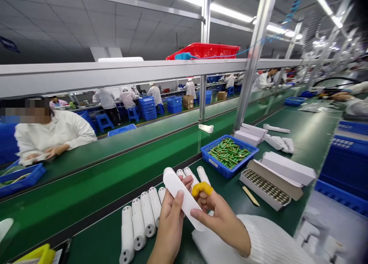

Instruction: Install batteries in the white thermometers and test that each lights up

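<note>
Both my hands hold one long flat white plastic piece above the green work surface. My left hand grips its near side with thumb and fingers closed on it. My right hand, with a yellow finger cot on one fingertip, pinches its far side. Just beyond and to the left lies a row of several white cylindrical housings side by side.
A blue tray of green batteries and an open cardboard box of batteries sit to the right, with white boxes behind. A green conveyor belt runs across. A person in white works opposite. Blue bins stand at far right.
</note>
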The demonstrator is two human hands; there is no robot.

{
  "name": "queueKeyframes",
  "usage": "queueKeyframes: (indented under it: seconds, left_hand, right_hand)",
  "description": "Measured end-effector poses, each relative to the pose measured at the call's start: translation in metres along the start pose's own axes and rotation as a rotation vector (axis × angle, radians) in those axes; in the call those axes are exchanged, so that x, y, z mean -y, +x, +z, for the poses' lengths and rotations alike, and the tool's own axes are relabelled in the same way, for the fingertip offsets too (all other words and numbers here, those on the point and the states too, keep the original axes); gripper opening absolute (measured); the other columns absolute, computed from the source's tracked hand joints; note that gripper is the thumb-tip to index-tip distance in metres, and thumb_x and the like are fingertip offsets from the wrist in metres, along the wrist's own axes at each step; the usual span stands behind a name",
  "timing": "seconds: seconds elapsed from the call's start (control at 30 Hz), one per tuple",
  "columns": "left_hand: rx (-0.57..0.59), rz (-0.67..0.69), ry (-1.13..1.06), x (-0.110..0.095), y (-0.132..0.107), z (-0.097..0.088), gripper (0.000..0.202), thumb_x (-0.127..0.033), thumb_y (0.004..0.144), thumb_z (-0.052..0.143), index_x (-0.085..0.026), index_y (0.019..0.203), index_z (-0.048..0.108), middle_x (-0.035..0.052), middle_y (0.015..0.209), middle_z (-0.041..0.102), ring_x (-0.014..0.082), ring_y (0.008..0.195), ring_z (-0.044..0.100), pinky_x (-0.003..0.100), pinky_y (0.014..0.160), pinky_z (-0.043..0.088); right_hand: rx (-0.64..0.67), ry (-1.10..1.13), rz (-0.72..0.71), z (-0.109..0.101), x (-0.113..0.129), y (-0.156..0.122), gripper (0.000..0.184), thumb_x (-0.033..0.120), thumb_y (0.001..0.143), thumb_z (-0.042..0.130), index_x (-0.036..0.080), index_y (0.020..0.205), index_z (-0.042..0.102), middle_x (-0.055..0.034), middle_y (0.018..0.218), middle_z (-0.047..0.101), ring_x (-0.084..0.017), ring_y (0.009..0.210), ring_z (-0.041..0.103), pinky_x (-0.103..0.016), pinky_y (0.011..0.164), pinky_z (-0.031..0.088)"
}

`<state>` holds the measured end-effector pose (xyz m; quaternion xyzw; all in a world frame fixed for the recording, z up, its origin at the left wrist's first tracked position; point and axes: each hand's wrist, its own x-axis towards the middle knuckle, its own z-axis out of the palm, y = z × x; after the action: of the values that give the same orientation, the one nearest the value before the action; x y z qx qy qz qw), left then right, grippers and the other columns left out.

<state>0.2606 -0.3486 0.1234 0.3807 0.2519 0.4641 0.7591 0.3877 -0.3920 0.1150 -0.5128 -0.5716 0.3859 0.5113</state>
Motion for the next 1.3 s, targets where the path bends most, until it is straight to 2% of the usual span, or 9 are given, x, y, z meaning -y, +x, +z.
queueKeyframes:
  seconds: [0.1, 0.27, 0.37, 0.5, 0.67, 0.83, 0.93, 1.07, 1.3]
  left_hand:
    - [-0.054, 0.123, -0.11, -0.022, -0.009, 0.001, 0.038, -0.039, 0.082, 0.062, -0.022, 0.115, 0.054, 0.0089, 0.115, 0.064, 0.0238, 0.122, 0.05, 0.039, 0.108, 0.033]
    - [-0.036, 0.271, -0.208, -0.052, -0.015, -0.007, 0.033, -0.041, 0.083, 0.06, -0.026, 0.112, 0.058, 0.0018, 0.095, 0.062, 0.0177, 0.102, 0.06, 0.031, 0.097, 0.045]
    - [0.004, 0.337, -0.267, -0.062, -0.017, -0.016, 0.046, -0.054, 0.078, 0.06, -0.029, 0.116, 0.058, 0.0007, 0.098, 0.056, 0.0155, 0.093, 0.06, 0.033, 0.099, 0.045]
    - [-0.015, 0.376, -0.28, -0.075, -0.021, -0.025, 0.046, -0.055, 0.075, 0.062, -0.033, 0.116, 0.059, -0.0001, 0.092, 0.051, 0.0139, 0.085, 0.057, 0.038, 0.102, 0.043]
    - [-0.017, 0.4, -0.307, -0.086, -0.022, -0.031, 0.049, -0.053, 0.073, 0.064, -0.037, 0.119, 0.057, 0.0012, 0.092, 0.049, 0.0158, 0.087, 0.055, 0.037, 0.093, 0.049]
    - [-0.035, 0.392, -0.332, -0.091, -0.02, -0.034, 0.048, -0.049, 0.076, 0.064, -0.034, 0.12, 0.058, 0.0016, 0.094, 0.052, 0.015, 0.089, 0.056, 0.03, 0.091, 0.05]
    - [-0.089, 0.365, -0.328, -0.091, -0.018, -0.038, 0.047, -0.046, 0.075, 0.066, -0.031, 0.12, 0.06, 0.0032, 0.103, 0.054, 0.0162, 0.096, 0.056, 0.028, 0.093, 0.049]
    - [-0.063, 0.394, -0.36, -0.088, -0.011, -0.047, 0.047, -0.044, 0.077, 0.065, -0.028, 0.121, 0.06, 0.0028, 0.104, 0.057, 0.0153, 0.095, 0.058, 0.027, 0.095, 0.048]
    - [-0.055, 0.356, -0.303, -0.085, -0.005, -0.055, 0.047, -0.047, 0.079, 0.062, -0.03, 0.123, 0.058, 0.003, 0.114, 0.06, 0.0219, 0.113, 0.055, 0.03, 0.1, 0.046]
  right_hand:
    - [0.104, -0.046, -0.021, 0.011, 0.024, 0.013, 0.034, 0.046, 0.082, 0.061, 0.018, 0.098, 0.054, -0.0003, 0.078, 0.053, -0.013, 0.068, 0.048, -0.024, 0.059, 0.038]
    - [0.181, -0.397, -0.141, 0.025, 0.055, 0.033, 0.038, 0.05, 0.092, 0.043, 0.016, 0.08, 0.057, -0.0006, 0.066, 0.053, -0.013, 0.057, 0.045, -0.025, 0.051, 0.032]
    - [0.185, -0.358, -0.253, 0.037, 0.069, 0.041, 0.04, 0.049, 0.094, 0.037, 0.018, 0.079, 0.056, 0.0003, 0.063, 0.054, -0.012, 0.054, 0.047, -0.025, 0.05, 0.033]
    - [0.215, -0.339, -0.351, 0.053, 0.079, 0.051, 0.043, 0.051, 0.095, 0.035, 0.019, 0.073, 0.055, 0.0003, 0.061, 0.055, -0.012, 0.052, 0.047, -0.025, 0.048, 0.034]
    - [0.273, -0.245, -0.318, 0.067, 0.076, 0.061, 0.041, 0.05, 0.095, 0.034, 0.019, 0.084, 0.06, -0.002, 0.072, 0.061, -0.014, 0.061, 0.054, -0.026, 0.054, 0.041]
    - [0.282, -0.237, -0.308, 0.072, 0.067, 0.067, 0.042, 0.05, 0.095, 0.033, 0.02, 0.084, 0.06, -0.0018, 0.07, 0.059, -0.015, 0.06, 0.052, -0.026, 0.052, 0.039]
    - [0.285, -0.217, -0.297, 0.074, 0.063, 0.07, 0.04, 0.049, 0.096, 0.034, 0.02, 0.083, 0.059, -0.0013, 0.071, 0.06, -0.014, 0.061, 0.052, -0.026, 0.053, 0.04]
    - [0.31, -0.192, -0.282, 0.076, 0.059, 0.074, 0.041, 0.05, 0.096, 0.034, 0.02, 0.088, 0.061, -0.0012, 0.07, 0.06, -0.015, 0.06, 0.052, -0.026, 0.054, 0.04]
    - [0.349, -0.035, -0.252, 0.084, 0.048, 0.082, 0.04, 0.05, 0.092, 0.04, 0.017, 0.081, 0.058, -0.0019, 0.07, 0.055, -0.014, 0.061, 0.047, -0.026, 0.054, 0.037]
